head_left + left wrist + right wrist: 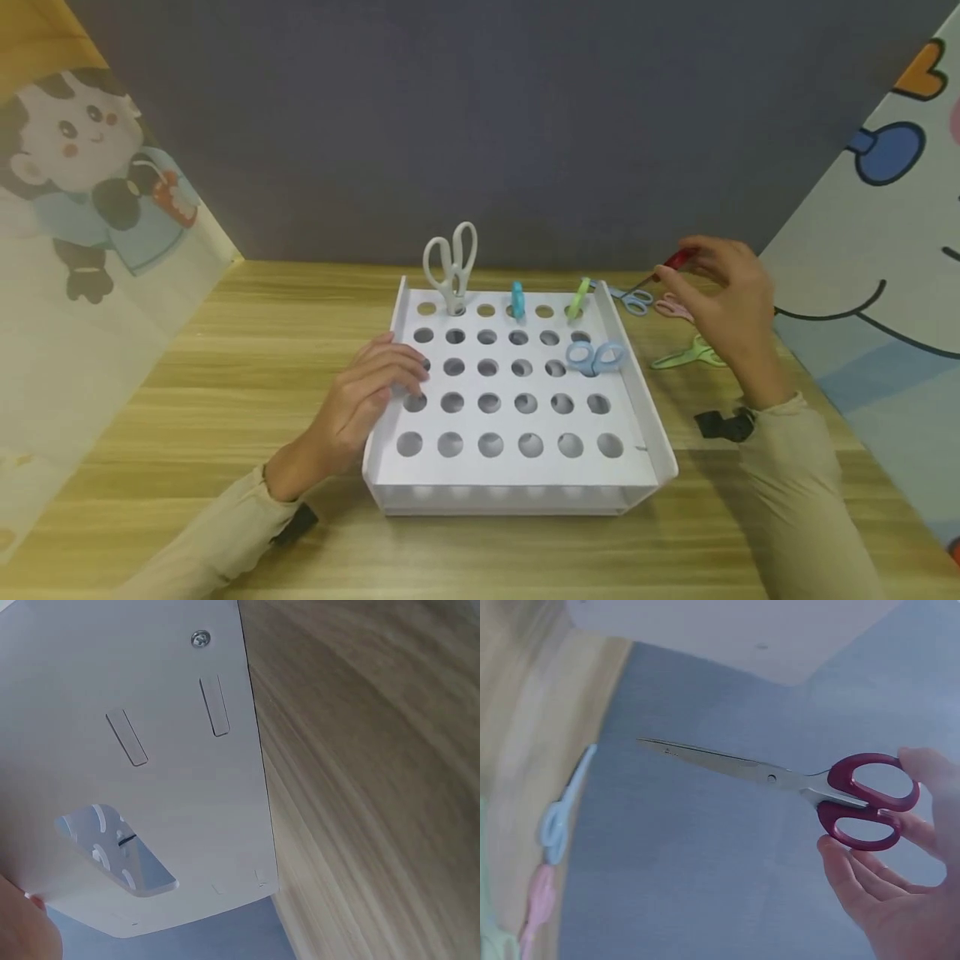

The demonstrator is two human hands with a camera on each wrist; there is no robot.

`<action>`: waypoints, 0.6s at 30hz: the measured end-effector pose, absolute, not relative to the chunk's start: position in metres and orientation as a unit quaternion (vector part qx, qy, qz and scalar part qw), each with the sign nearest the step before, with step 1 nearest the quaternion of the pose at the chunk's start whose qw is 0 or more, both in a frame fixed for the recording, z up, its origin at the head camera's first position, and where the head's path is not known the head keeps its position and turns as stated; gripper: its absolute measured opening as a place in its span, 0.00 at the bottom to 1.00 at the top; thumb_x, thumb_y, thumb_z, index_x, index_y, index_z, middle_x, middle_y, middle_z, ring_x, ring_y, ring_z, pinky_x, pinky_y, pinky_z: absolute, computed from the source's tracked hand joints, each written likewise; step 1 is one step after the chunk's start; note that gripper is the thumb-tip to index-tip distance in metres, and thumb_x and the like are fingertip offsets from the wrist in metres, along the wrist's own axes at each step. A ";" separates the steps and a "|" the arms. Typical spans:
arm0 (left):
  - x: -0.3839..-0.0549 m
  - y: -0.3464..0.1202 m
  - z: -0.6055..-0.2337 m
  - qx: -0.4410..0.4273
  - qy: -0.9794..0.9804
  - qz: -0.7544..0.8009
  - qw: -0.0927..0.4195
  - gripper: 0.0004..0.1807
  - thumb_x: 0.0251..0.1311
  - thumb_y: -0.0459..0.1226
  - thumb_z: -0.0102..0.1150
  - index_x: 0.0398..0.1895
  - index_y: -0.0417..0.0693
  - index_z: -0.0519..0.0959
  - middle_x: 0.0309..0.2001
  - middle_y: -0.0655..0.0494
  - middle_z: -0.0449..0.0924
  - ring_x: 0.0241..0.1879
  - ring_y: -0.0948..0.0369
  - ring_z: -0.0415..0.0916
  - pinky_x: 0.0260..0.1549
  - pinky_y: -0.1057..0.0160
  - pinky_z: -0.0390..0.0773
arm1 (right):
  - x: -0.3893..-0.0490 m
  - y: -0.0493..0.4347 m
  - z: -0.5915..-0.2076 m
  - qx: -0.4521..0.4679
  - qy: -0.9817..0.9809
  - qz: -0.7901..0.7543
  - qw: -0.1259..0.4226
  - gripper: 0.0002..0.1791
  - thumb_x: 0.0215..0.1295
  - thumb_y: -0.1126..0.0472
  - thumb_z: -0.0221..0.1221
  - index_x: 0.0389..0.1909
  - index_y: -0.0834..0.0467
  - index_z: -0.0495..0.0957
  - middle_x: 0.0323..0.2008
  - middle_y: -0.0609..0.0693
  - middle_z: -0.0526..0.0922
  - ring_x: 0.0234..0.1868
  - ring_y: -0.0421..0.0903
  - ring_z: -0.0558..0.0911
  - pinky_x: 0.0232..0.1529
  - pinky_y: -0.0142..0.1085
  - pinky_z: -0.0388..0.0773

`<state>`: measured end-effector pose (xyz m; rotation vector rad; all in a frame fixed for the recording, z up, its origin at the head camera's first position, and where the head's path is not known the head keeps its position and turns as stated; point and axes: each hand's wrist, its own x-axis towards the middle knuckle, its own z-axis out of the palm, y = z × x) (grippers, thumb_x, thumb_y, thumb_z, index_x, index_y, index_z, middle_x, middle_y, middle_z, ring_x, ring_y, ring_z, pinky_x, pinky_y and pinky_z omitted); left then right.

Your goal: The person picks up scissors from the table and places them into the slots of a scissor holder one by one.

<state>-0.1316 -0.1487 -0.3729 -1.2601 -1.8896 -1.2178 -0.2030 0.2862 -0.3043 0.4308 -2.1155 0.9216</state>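
Note:
My right hand [723,287] holds a pair of scissors with dark red handles [870,802] by its loops, raised over the table right of the rack. The closed metal blades [720,761] point toward the rack in the right wrist view. My left hand [375,392] rests on the left edge of a white rack [517,467] with rows of round holes. White scissors [452,271] stand in the rack's back row, with teal scissors [517,300] and lime green scissors [578,298] further right. Light blue scissors [596,358] sit in the right column, handles spread above the hole.
Right of the rack lie blue scissors [636,300], pink scissors [672,307] and green scissors [690,356] on the wooden table [247,375]. A grey panel [487,133] rises behind the rack, and cartoon-printed walls stand at both sides.

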 end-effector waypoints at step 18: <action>-0.131 -0.148 -0.375 -0.462 -0.709 -0.456 0.275 0.17 0.57 0.28 0.37 0.34 0.42 0.80 0.43 0.47 0.84 0.53 0.49 0.76 0.69 0.39 0.55 | -0.163 0.248 -0.245 0.234 -0.787 0.301 0.486 0.22 0.57 0.59 0.71 0.50 0.66 0.83 0.47 0.62 0.84 0.43 0.35 0.79 0.48 0.20 0.74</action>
